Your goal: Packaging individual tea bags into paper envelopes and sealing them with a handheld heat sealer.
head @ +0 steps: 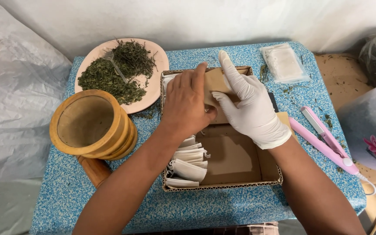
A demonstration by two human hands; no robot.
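My bare left hand point(187, 103) and my white-gloved right hand point(250, 104) meet over the far half of a shallow cardboard box point(223, 186). Both grip a small brown paper packet point(216, 82), the left from the left side, the right with fingers laid along its right edge. A row of small white filled sachets point(189, 161) stands along the box's left wall, partly hidden under my left forearm. The box's right half shows bare brown cardboard.
A pink plate point(153, 54) of dried green herbs sits at the back left, a wooden mortar point(88, 124) in front of it. A clear bag of white sachets point(283, 63) lies back right. A pink heat sealer point(325, 139) lies right of the box on the blue speckled tabletop point(223, 209).
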